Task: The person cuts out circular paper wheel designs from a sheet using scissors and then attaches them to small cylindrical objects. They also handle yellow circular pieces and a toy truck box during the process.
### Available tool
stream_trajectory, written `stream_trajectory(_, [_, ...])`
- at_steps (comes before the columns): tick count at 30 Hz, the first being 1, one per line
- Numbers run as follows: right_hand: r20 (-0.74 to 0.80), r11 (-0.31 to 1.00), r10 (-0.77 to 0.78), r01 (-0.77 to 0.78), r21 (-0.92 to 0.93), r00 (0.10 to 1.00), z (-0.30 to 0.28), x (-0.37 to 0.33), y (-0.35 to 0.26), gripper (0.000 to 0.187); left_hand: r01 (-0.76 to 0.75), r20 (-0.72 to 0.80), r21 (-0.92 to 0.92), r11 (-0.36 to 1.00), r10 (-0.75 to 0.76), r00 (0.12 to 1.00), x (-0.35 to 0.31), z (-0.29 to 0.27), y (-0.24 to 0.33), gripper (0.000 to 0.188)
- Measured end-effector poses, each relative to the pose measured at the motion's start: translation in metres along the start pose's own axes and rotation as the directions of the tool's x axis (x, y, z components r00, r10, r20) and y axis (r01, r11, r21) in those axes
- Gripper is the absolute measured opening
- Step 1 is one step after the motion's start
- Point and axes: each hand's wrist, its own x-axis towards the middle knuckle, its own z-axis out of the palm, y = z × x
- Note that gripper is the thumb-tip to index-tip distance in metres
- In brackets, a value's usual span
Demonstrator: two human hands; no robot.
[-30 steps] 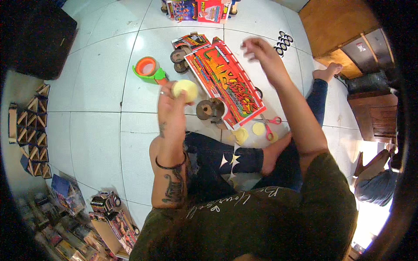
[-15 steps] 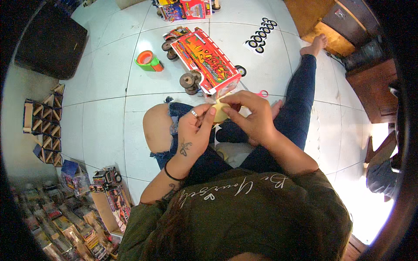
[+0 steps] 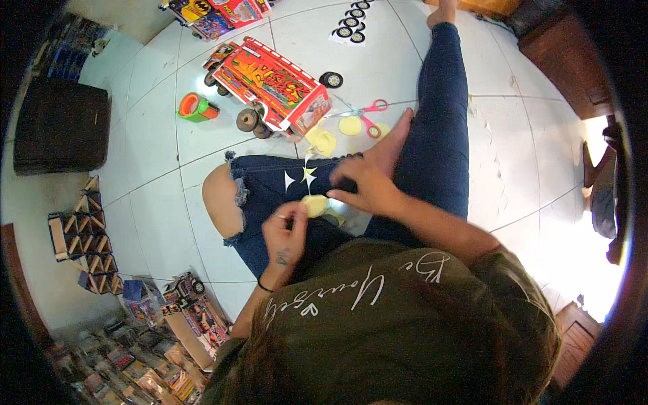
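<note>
My left hand [image 3: 285, 236] pinches a round pale-yellow paper piece [image 3: 314, 206] by its edge, low over my lap. Just right of it, my right hand [image 3: 368, 183] is apart from the paper, slightly blurred, its thumb and fingers spread with nothing seen between them. Small pointed white scraps [image 3: 289, 181] lie on my jeans. Beyond my leg, more yellow paper pieces [image 3: 322, 142] rest on the floor beside pink-handled scissors [image 3: 372, 127]. A red toy truck [image 3: 270, 84] with bright printed sides stands farther off, with dark round wheels [image 3: 248, 120] at its near left corner.
Green-and-orange tape rolls [image 3: 197, 108] sit left of the truck; a loose wheel [image 3: 331, 79] lies at its right. A sheet of wheel pictures [image 3: 349, 30] and another printed toy [image 3: 216, 13] are farther away. At left are a black box [image 3: 62, 128] and stacked wooden frames [image 3: 84, 236].
My hands have come down toward my lap and parted. The right hand has let go of the yellow paper piece, while the left keeps it. The view has shifted, showing scissors and scraps more fully.
</note>
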Motion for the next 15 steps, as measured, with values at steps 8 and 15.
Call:
stream_trajectory(8, [0.228,0.970,-0.139,0.179,-0.165,0.964,0.044,0.068,0.034,0.041,-0.069,-0.336,-0.143,0.987,0.017,0.942,0.025,-0.041,0.010,0.018])
stream_trajectory(15, [-0.700,0.965,0.221,-0.258,0.055,0.679,-0.147,0.050,0.049,0.016,-0.047,-0.280,-0.213,0.976,-0.014,0.960,0.030,-0.039,0.005,0.019])
